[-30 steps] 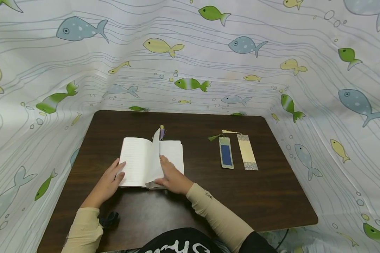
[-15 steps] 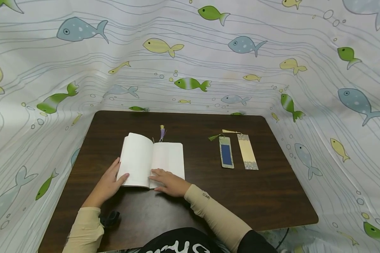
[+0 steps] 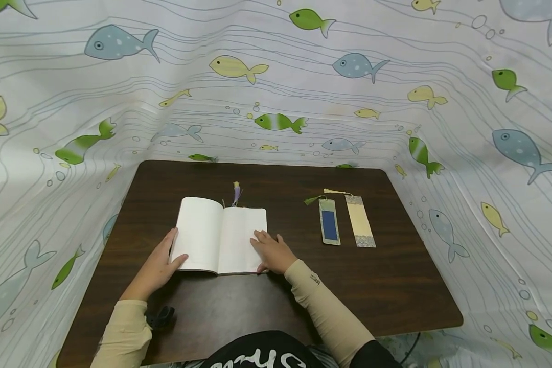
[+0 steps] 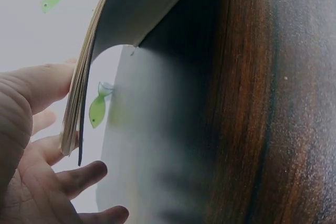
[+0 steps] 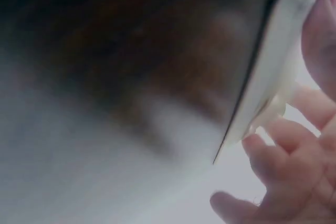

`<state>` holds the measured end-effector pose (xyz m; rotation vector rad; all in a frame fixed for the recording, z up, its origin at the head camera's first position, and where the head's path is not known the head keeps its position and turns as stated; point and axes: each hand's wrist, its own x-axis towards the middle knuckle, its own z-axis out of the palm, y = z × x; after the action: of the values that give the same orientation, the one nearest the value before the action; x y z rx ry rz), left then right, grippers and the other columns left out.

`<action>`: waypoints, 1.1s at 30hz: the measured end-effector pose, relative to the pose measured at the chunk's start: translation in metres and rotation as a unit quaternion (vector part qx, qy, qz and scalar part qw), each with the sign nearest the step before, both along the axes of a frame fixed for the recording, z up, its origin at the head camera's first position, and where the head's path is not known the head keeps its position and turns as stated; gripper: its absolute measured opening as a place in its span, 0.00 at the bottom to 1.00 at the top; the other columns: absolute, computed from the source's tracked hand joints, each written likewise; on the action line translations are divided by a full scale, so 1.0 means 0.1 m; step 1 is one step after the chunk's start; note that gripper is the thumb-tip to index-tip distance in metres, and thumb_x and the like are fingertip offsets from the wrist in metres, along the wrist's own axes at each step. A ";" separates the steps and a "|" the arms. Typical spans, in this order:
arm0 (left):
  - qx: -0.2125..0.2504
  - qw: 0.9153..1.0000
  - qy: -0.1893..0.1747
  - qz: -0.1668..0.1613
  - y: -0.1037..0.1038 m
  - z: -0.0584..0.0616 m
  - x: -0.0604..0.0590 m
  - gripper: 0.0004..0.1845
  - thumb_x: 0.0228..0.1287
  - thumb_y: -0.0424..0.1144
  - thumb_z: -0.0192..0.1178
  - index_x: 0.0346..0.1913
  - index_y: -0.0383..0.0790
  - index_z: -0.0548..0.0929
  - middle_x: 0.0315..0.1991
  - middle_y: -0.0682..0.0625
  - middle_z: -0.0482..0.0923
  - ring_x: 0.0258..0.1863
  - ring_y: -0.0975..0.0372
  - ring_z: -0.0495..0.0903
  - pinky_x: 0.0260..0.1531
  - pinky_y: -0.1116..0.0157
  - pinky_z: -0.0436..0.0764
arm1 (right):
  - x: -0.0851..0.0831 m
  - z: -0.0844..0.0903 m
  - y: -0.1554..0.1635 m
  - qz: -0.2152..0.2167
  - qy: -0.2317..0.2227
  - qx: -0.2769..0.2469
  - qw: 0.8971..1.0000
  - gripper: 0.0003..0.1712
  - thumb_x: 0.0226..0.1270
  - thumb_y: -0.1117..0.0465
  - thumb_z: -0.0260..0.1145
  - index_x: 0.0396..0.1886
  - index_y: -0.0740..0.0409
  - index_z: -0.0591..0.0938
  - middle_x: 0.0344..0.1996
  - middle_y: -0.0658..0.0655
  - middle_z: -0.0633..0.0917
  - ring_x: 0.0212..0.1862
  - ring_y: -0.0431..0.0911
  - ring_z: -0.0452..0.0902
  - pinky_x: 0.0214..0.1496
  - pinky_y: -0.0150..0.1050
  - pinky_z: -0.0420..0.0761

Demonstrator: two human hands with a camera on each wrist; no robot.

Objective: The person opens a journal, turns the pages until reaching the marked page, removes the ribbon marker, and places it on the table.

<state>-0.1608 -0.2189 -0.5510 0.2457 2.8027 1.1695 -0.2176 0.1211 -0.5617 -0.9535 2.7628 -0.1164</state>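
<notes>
An open book (image 3: 213,232) with blank pages lies on the dark wooden table (image 3: 349,291), a purple tassel (image 3: 236,193) sticking out at its top. My left hand (image 3: 163,263) holds the book's left edge, thumb on the page. In the left wrist view the thumb (image 4: 31,85) sits above the page stack (image 4: 79,103) and the fingers (image 4: 84,174) reach beneath the raised cover. My right hand (image 3: 270,250) rests on the lower right part of the right page, fingers laid flat. The right wrist view is blurred; it shows the book's corner (image 5: 262,82) beside the fingers (image 5: 286,140).
Two bookmarks lie side by side right of the book: a blue one (image 3: 329,223) with a green tassel and a cream one (image 3: 360,221) with a yellow tassel. A fish-print cloth (image 3: 276,76) walls in the table on three sides. A small black object (image 3: 160,317) sits by my left sleeve.
The page that stood upright has been turned over to the left and lies flat. My right hand has slid from the book's lower middle to its right edge. The left hand stays put.
</notes>
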 end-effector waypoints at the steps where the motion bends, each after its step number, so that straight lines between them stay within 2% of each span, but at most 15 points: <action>1: -0.002 1.000 0.003 -0.002 0.00 0.00 0.00 0.46 0.74 0.41 0.61 0.79 0.24 0.45 0.77 0.23 0.44 0.75 0.31 0.48 0.70 0.34 0.52 | 0.00 0.01 0.00 0.000 0.013 -0.002 1.000 0.56 0.49 0.38 0.73 0.78 0.52 0.67 0.79 0.55 0.62 0.79 0.54 0.56 0.72 0.68 0.61; 6: -0.016 1.000 0.006 -0.003 0.00 0.00 -0.01 0.44 0.74 0.43 0.61 0.78 0.24 0.48 0.77 0.24 0.45 0.75 0.31 0.48 0.70 0.34 0.51 | 0.00 -0.01 -0.02 -0.006 0.101 -0.004 0.995 0.48 0.44 0.36 0.74 0.69 0.44 0.78 0.72 0.52 0.73 0.74 0.55 0.65 0.69 0.75 0.57; 10: -0.021 1.000 0.002 -0.003 0.01 0.01 -0.01 0.44 0.74 0.43 0.60 0.78 0.24 0.48 0.77 0.24 0.45 0.75 0.31 0.47 0.70 0.33 0.51 | -0.02 -0.04 -0.05 -0.028 0.139 -0.018 0.990 0.46 0.41 0.36 0.76 0.65 0.42 0.81 0.70 0.54 0.74 0.73 0.56 0.66 0.67 0.78 0.56; 13: -0.020 1.000 -0.001 -0.004 0.02 0.01 0.00 0.44 0.74 0.44 0.60 0.78 0.24 0.48 0.77 0.24 0.45 0.75 0.31 0.47 0.70 0.33 0.50 | -0.04 -0.08 -0.08 -0.055 0.140 -0.022 0.988 0.55 0.41 0.34 0.77 0.72 0.48 0.74 0.74 0.59 0.68 0.74 0.58 0.63 0.68 0.78 0.55; 17: -0.022 1.000 -0.002 -0.002 0.02 0.00 -0.01 0.43 0.75 0.44 0.60 0.78 0.24 0.49 0.77 0.24 0.45 0.76 0.31 0.47 0.70 0.33 0.50 | -0.05 -0.12 -0.10 -0.085 0.142 -0.012 0.986 0.68 0.48 0.31 0.76 0.80 0.60 0.57 0.77 0.64 0.62 0.77 0.60 0.58 0.68 0.77 0.54; 23: -0.022 1.000 -0.002 -0.001 0.02 -0.01 0.00 0.42 0.75 0.45 0.59 0.78 0.25 0.50 0.77 0.24 0.45 0.76 0.32 0.47 0.69 0.32 0.52 | -0.05 -0.12 -0.15 -0.092 0.150 -0.018 0.984 0.67 0.59 0.32 0.70 0.81 0.67 0.48 0.79 0.62 0.60 0.79 0.57 0.55 0.70 0.75 0.53; 25: -0.018 1.000 -0.001 -0.001 0.02 -0.02 0.01 0.42 0.75 0.45 0.59 0.78 0.26 0.51 0.77 0.24 0.45 0.75 0.31 0.47 0.68 0.31 0.52 | -0.03 -0.09 -0.18 -0.097 0.136 -0.048 0.985 0.66 0.62 0.33 0.68 0.80 0.68 0.45 0.79 0.61 0.59 0.79 0.55 0.53 0.71 0.76 0.51; 28: -0.009 1.000 0.001 -0.004 0.02 -0.02 0.01 0.39 0.77 0.44 0.57 0.78 0.26 0.52 0.77 0.24 0.44 0.75 0.30 0.47 0.68 0.31 0.53 | -0.01 -0.05 -0.25 -0.100 0.097 -0.133 0.981 0.63 0.67 0.39 0.68 0.80 0.70 0.42 0.79 0.60 0.59 0.80 0.52 0.53 0.71 0.77 0.47; 31: 0.004 1.000 0.006 -0.006 0.02 -0.02 0.02 0.35 0.81 0.42 0.51 0.78 0.26 0.53 0.77 0.23 0.44 0.75 0.30 0.47 0.68 0.31 0.52 | 0.03 0.02 -0.32 -0.080 0.035 -0.233 0.969 0.60 0.71 0.45 0.67 0.80 0.70 0.39 0.79 0.60 0.60 0.79 0.49 0.55 0.72 0.75 0.44; 33: 0.015 1.000 0.013 -0.004 0.02 -0.01 0.02 0.32 0.83 0.41 0.46 0.77 0.25 0.53 0.77 0.23 0.44 0.75 0.30 0.47 0.68 0.31 0.52 | 0.05 0.07 -0.38 -0.047 -0.011 -0.288 0.957 0.59 0.73 0.48 0.66 0.80 0.68 0.36 0.79 0.59 0.60 0.79 0.49 0.56 0.75 0.70 0.46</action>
<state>-0.1592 -0.2167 -0.5525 0.2772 2.8058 1.2160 -0.2121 0.0832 -0.5549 -0.9200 2.7969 -0.9830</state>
